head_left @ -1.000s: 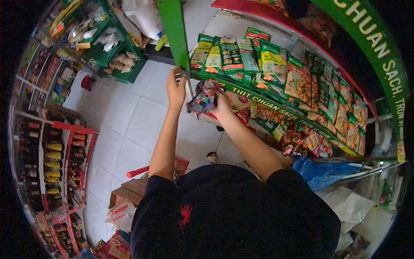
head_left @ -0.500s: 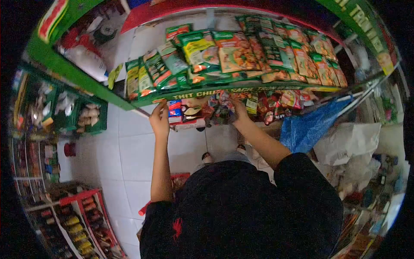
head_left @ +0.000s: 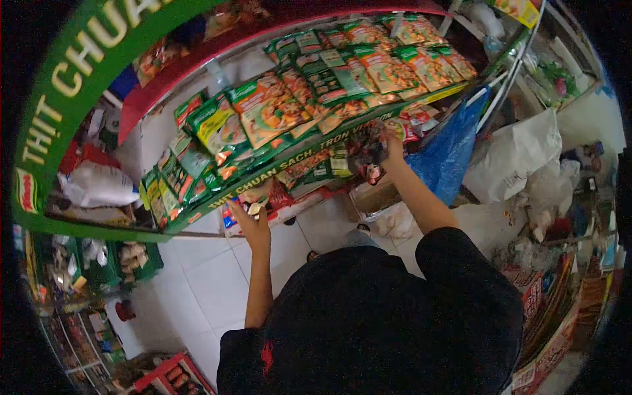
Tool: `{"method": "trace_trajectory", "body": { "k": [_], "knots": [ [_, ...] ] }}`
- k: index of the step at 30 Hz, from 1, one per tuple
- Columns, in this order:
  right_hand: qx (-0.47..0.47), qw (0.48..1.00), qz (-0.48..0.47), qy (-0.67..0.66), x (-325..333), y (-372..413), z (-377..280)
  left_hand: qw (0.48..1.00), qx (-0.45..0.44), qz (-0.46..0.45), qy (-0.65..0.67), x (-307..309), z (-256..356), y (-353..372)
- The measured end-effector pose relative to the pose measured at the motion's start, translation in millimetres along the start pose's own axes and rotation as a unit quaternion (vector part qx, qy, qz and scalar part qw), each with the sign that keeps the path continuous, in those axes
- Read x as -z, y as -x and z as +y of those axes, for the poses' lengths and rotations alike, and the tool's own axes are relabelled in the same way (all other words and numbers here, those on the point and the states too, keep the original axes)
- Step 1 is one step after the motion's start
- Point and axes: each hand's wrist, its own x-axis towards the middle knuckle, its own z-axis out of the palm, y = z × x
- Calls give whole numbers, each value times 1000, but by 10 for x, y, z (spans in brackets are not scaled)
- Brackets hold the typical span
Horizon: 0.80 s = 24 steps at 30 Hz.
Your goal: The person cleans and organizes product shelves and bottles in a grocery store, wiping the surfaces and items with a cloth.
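Observation:
My left hand (head_left: 252,222) reaches to the left end of the lower shelf, fingers apart, at small packets with a blue and red one (head_left: 230,219) beside it. My right hand (head_left: 393,146) is farther right on the same shelf, closed on dark, shiny packets (head_left: 367,155); its fingertips are partly hidden. Between my hands lie red packets (head_left: 280,195) and green-and-yellow packets (head_left: 320,169). Above them, green and orange seasoning packets (head_left: 266,108) lie in overlapping rows on the upper shelf, behind a green lettered edge strip (head_left: 289,160).
A blue plastic bag (head_left: 447,155) hangs right of my right forearm, with a white sack (head_left: 513,158) beyond it. A green lettered frame (head_left: 49,112) arches over the upper left. Green crates (head_left: 135,260) stand left; a red-edged rack (head_left: 174,375) stands lower left.
The view has turned, so the shelf now slants up to the right. My right hand has moved right along the lower shelf with the dark packets. The gap between my hands has widened.

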Motion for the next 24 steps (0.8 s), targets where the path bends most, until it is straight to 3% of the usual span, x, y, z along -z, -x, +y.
{"method": "trace_trajectory", "body": {
  "k": [2,3,4,6,7,10,11,14,18,20,21,24],
  "knots": [
    [116,992,-5,-56,199,-338,43,998,28,34,48,-106,-84,5],
    [229,973,34,15,145,-381,-6,990,91,30,105,-125,60,18],
    [232,972,38,12,204,-380,-52,990,86,27,107,-177,124,28],
    [120,989,6,-82,224,-158,-205,987,68,36,140,-272,252,32],
    [189,982,-13,-16,308,-353,-132,990,50,33,127,-296,376,15],
    [198,976,-52,-80,423,-584,-133,996,47,17,76,-438,577,25],
    [209,971,-78,-89,503,-632,-158,999,44,20,-4,-486,659,49],
    [219,975,-34,-8,662,-842,-241,990,-31,67,-122,-696,682,77],
    [215,976,-30,-10,908,-1106,-409,995,-35,52,-77,-949,810,75],
    [302,953,-33,13,993,-1107,-561,996,-30,43,-74,-1061,887,82],
    [300,953,-33,10,1050,-1182,-587,997,-24,34,-70,-1101,926,94],
    [334,941,51,31,1181,-1312,-787,994,-25,26,-100,-1250,1036,86]
  ]
}}
